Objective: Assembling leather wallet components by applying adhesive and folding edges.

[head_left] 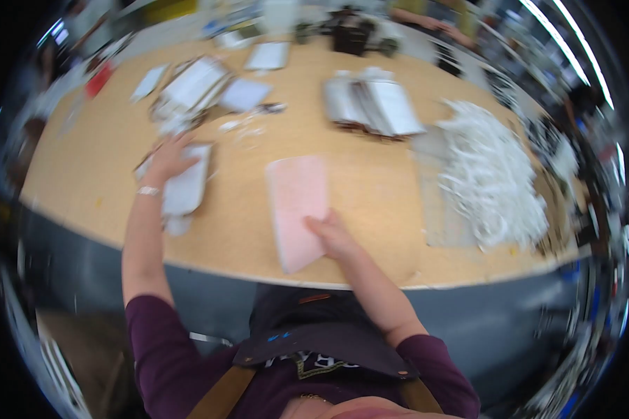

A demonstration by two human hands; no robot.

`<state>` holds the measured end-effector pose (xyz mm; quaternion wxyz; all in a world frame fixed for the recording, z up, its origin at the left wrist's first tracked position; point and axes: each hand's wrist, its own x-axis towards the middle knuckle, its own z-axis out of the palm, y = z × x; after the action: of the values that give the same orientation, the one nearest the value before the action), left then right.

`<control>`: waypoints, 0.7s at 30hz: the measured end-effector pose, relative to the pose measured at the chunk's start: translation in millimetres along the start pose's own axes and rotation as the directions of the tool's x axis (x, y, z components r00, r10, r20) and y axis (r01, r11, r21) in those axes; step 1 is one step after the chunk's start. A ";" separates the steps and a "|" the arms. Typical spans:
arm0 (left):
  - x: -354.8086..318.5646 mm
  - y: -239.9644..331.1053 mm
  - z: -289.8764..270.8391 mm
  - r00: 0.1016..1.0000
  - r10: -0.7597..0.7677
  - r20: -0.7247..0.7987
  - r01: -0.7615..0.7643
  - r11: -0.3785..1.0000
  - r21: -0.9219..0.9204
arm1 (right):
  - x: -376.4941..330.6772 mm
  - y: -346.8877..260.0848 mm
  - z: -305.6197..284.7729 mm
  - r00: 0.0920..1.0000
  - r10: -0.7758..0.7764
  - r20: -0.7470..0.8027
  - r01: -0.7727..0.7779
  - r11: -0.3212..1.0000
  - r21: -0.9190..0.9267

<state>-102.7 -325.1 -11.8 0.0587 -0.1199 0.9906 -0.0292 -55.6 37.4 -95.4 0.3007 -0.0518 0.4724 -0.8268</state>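
My right hand (337, 236) grips the lower right edge of a flat pink rectangular piece (297, 202), held above the table's front middle. It looks like a sheet or thin pad with a pale edge; its material I cannot make out. To the left, my left hand (169, 159) reaches out with its fingers apart, over the upper end of a small pile of flat white pieces (186, 188). Motion smears these pieces, and the hand partly covers them. Just beyond my left fingertips lies a larger heap of flat white pieces with brown edges (197, 82).
Stacked white pieces with dark edges (374, 103) lie at the back centre. A big tangle of white strips or cords (493, 174) sits on the right, on a clear sheet (446, 222). The table (370, 174) has a curved-looking front edge. Another person's hands (440, 28) show at the far side.
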 end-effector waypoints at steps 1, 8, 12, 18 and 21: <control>12.3 -26.0 13.3 0.999 0.050 0.003 -0.050 0.996 -0.075 | 6.0 5.4 2.8 0.998 0.040 0.050 -0.041 0.999 0.032; 24.3 -19.3 36.8 0.965 0.149 -0.215 -0.196 0.957 -0.213 | 10.7 -1.6 8.3 0.967 -0.149 0.207 0.144 0.989 0.037; 4.4 -2.4 21.9 0.874 0.339 -0.348 -0.379 0.924 -0.053 | 14.9 -4.6 12.5 0.976 -0.116 0.183 0.105 0.992 0.071; -81.3 141.7 -95.5 0.947 0.307 -0.091 -0.303 0.951 0.054 | 15.1 0.2 7.3 0.970 -0.153 0.187 0.135 0.985 0.107; -85.6 120.2 -124.8 0.911 -0.070 -0.406 -0.222 0.748 -0.626 | 5.9 -5.6 -0.4 0.966 -0.224 0.132 0.193 0.958 0.214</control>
<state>-63.7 -182.5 112.6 -0.1924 -0.0828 0.9306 0.3003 -63.1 36.6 -92.3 0.2512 -0.1350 0.3544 -0.8905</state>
